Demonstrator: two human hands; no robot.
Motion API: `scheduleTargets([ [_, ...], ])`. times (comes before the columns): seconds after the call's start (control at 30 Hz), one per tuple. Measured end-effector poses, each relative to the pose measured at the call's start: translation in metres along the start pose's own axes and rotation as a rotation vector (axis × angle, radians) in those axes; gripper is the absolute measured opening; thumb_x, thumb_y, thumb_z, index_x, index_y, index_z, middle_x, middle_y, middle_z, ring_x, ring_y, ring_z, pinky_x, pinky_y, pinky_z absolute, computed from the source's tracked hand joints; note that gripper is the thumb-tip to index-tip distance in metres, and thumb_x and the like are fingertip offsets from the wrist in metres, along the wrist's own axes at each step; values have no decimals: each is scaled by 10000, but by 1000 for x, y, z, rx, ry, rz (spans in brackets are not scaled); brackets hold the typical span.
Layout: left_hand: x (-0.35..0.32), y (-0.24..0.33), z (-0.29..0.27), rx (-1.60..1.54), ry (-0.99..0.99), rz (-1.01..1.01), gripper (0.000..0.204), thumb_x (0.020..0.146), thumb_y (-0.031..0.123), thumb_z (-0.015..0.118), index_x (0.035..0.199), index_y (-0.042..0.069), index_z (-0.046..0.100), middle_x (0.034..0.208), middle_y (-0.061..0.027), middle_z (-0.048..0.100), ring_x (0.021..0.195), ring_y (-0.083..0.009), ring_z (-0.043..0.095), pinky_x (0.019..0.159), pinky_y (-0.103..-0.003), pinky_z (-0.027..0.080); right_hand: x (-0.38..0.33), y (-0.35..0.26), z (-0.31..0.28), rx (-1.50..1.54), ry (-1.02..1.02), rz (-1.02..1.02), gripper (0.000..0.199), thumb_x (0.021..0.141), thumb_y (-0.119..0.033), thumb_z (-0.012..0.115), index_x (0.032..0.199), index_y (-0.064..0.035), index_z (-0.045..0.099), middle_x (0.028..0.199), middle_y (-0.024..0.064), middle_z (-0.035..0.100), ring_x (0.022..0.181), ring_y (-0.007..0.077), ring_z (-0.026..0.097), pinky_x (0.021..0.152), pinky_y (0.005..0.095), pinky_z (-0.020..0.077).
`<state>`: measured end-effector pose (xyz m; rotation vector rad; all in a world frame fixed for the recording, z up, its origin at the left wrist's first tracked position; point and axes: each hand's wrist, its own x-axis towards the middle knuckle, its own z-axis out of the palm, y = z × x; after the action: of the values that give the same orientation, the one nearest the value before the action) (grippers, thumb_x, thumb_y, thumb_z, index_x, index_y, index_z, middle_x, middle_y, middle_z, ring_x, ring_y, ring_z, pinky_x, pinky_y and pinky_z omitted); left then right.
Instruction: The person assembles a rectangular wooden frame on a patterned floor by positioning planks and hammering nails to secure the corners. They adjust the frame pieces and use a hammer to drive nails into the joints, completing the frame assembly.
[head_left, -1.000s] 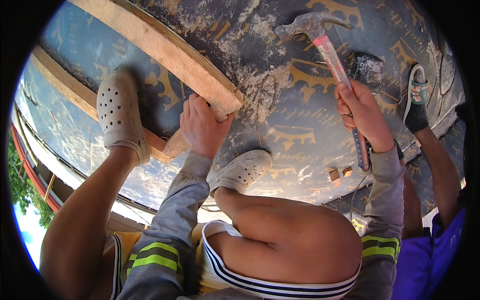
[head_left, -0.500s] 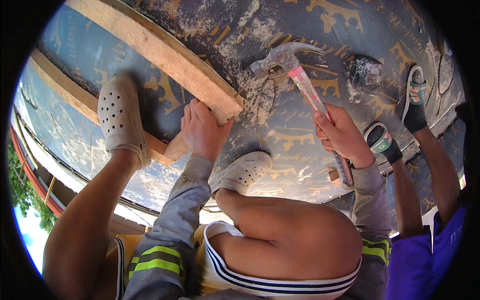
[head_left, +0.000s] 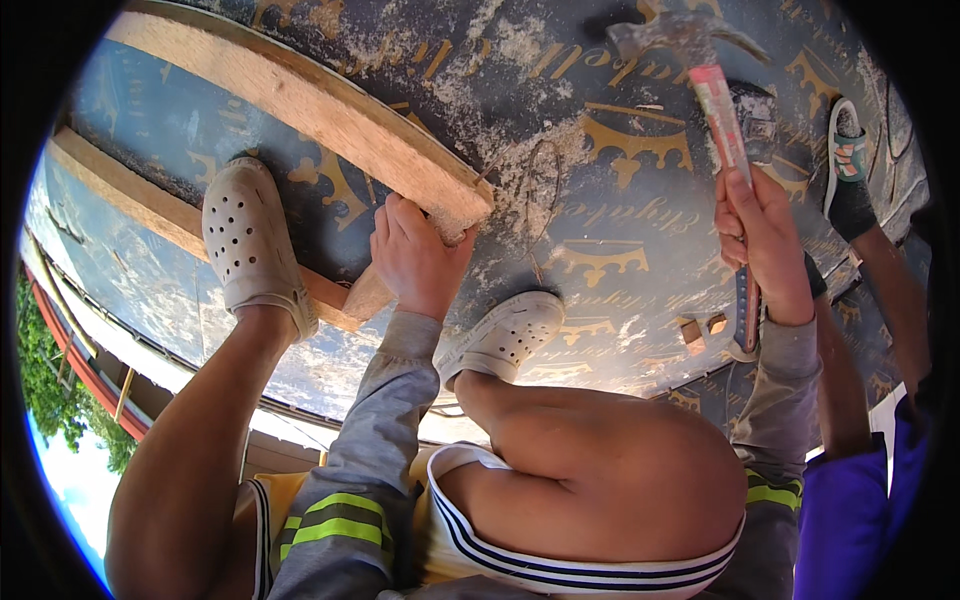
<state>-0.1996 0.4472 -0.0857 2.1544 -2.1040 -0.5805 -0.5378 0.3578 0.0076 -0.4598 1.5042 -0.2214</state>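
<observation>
My right hand (head_left: pixel 765 235) is wrapped round the handle of a claw hammer (head_left: pixel 722 125), raised to the right, its metal head slightly blurred. A long timber (head_left: pixel 300 105) slants from the upper left to the middle, and a nail (head_left: pixel 487 172) sticks out near its close end. Just under that end, my left hand (head_left: pixel 420 260) grips a short piece of wood (head_left: pixel 368 297) that meets the timber; the fingers partly hide where they join. The short piece also reaches a second, thinner timber (head_left: pixel 135 190) on the left.
Sawdust lies on the dark printed panel floor (head_left: pixel 600 210). My left clog (head_left: pixel 250 235) stands across the thinner timber, my right clog (head_left: pixel 505 335) near the middle. A dark block-like object (head_left: pixel 752 120) sits beyond the hammer. Another person's sandalled foot (head_left: pixel 848 165) is at right, beside small wood offcuts (head_left: pixel 693 335).
The hammer in my right hand has moved up and to the right, away from the nail. My left hand keeps its hold at the timber's end.
</observation>
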Motion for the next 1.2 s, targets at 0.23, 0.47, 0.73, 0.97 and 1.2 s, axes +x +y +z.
scheduleTargets([
  [0.23,-4,0,7,12,-56,-65,692,567,325,912,1033,36,492,1062,-132,578,980,-339,580,749,-454,447,-3,42,58,-118,-157,-60,269,1065,-315,530,934,-82,492,637,-65,390,454,9,346,405,212,303],
  [0.47,-10,-2,2,56,-33,-47,730,576,328,913,1078,12,487,1062,-142,583,979,-359,585,756,-468,455,-9,25,30,165,256,-100,310,1078,-334,498,877,-104,444,612,-69,361,443,8,332,383,227,300],
  [0.73,-8,-8,14,25,22,-6,788,595,351,906,1143,-19,478,1059,-159,582,972,-371,588,752,-475,464,-15,16,10,84,9,-27,308,1090,-353,464,915,-99,463,642,-66,359,457,0,297,404,202,282],
  [0.97,-3,1,13,26,34,23,680,649,332,896,1070,-13,488,1017,-188,581,977,-413,601,784,-481,504,3,31,42,-146,-191,14,329,1068,-352,515,860,-102,463,612,-60,383,436,15,332,390,225,319],
  [1.2,-4,-1,9,29,35,14,728,650,356,899,1115,-26,490,1028,-190,584,991,-415,605,795,-481,508,18,15,9,58,67,-66,324,1085,-371,469,879,-122,447,618,-79,370,425,4,311,378,202,289],
])
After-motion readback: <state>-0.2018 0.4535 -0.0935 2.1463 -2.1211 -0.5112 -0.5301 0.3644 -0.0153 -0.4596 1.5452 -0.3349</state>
